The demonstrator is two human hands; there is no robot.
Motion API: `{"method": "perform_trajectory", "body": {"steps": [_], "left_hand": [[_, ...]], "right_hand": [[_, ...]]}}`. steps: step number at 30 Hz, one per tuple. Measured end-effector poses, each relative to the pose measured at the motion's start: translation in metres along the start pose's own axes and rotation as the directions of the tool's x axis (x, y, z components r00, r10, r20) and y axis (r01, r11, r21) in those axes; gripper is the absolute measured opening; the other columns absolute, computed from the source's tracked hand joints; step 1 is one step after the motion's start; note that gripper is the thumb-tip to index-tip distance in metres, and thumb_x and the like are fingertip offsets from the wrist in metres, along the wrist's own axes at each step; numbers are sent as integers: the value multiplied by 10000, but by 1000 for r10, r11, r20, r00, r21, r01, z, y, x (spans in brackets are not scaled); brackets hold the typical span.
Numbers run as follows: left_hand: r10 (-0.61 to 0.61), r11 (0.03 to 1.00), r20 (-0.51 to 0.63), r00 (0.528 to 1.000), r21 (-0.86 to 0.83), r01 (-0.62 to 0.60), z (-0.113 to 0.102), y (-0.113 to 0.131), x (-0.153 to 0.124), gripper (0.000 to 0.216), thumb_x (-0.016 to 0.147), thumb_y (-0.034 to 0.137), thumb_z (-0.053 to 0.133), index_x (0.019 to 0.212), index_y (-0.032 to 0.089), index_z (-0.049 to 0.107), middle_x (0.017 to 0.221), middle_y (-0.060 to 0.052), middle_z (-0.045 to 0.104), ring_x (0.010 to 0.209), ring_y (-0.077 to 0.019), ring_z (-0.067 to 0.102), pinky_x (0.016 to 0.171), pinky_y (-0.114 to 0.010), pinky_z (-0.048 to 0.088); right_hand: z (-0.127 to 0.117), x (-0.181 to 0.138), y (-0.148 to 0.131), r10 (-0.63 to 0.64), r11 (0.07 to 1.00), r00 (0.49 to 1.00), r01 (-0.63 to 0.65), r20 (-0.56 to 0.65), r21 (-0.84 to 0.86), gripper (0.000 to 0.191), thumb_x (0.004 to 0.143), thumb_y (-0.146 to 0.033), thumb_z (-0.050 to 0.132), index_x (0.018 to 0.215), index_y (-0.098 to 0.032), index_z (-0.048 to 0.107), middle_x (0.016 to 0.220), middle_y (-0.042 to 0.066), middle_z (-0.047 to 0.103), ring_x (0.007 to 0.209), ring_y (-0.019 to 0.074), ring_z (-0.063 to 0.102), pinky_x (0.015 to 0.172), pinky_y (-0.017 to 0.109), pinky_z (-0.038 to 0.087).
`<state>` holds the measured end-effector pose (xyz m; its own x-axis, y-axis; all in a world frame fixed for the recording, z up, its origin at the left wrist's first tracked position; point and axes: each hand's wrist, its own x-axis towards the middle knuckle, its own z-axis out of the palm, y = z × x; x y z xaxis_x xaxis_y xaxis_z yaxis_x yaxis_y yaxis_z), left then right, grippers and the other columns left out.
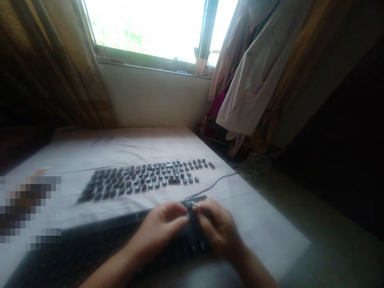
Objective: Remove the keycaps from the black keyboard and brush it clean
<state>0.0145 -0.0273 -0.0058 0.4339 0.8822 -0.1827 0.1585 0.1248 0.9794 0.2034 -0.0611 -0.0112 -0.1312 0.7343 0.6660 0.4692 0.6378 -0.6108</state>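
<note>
Close fingertip work, apparently, at the right end of the keyboard [99, 236], nearside of loose keycaps [175, 172]. The right hand [220, 226] pinches a slim pale object [195, 204]; the left hand [168, 220] shows no certain grip. Steadiness is called for next.

One left hand [163, 222] and one right hand [220, 226], both bare, outlines softened by blur; fingernail detail is indistinct. One left forearm [118, 262] and one right forearm [253, 268], each bare along its visible length and smooth in contour.
</note>
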Motion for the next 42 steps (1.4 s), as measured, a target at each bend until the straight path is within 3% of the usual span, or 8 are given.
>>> {"method": "perform_trajectory", "body": {"steps": [11,20,23,25,29,34,38,42], "left_hand": [[-51,998,-30,998,-44,50,-3,5,2,404,602,493,754,816,171,639,801,-28,690,653,-111,541,603,-221,404],[37,999,-3,999,6,-37,-3,0,-1,347,713,487,706,903,199,672,916,-37,734,898,-194,657,881,-317,512],[99,994,-17,995,55,-98,-7,-5,0,339,769,480,667,1001,232,672,1062,-43,734,1042,-218,660,973,-342,499],[125,987,-34,992,106,-121,-10,-7,1,324,796,477,637,1026,250,668,1076,-39,732,1049,-219,663,986,-356,501],[150,970,-50,987,199,-137,-11,-9,4,313,824,494,592,1021,266,673,1041,-32,737,1007,-212,672,977,-365,512],[156,943,-44,987,303,-136,-9,-10,1,309,843,500,555,1015,278,684,1067,-25,732,1021,-202,663,982,-347,514],[163,929,-35,986,341,-141,-9,-9,-1,303,857,494,538,1013,284,690,1058,-18,735,1010,-195,663,970,-327,517],[157,930,-31,987,341,-137,-10,-7,-1,314,859,513,542,991,278,705,1042,-27,741,996,-207,665,966,-329,515]], "right_hand": [[-3,9,3,-20,1000,977,24,213,-15,140,876,-143,663,995,-152,737,864,93,753,776,196,731,695,266,575],[-12,17,4,123,989,933,-87,339,-119,168,805,-97,658,930,-182,733,869,58,741,790,195,703,717,285,538],[-25,30,19,261,963,910,-221,321,-155,146,805,-162,670,929,-196,738,873,44,742,794,190,685,728,285,525],[-35,41,38,418,900,881,-367,224,-235,167,783,-226,689,935,-204,755,848,34,746,752,189,677,704,287,521],[-45,60,87,530,819,841,-475,107,-323,245,815,-252,652,1006,-137,752,792,51,731,700,203,673,670,312,520],[-33,66,121,614,749,776,-515,144,-417,171,884,-235,685,1024,-143,720,863,28,724,781,189,692,757,343,557],[-24,66,124,652,717,729,-502,209,-484,244,980,-325,623,1161,-163,643,1164,75,672,967,202,678,841,406,580],[-23,69,124,656,705,717,-472,236,-529,288,979,-324,623,1224,-172,619,1234,89,645,1027,225,666,871,431,575]]}}
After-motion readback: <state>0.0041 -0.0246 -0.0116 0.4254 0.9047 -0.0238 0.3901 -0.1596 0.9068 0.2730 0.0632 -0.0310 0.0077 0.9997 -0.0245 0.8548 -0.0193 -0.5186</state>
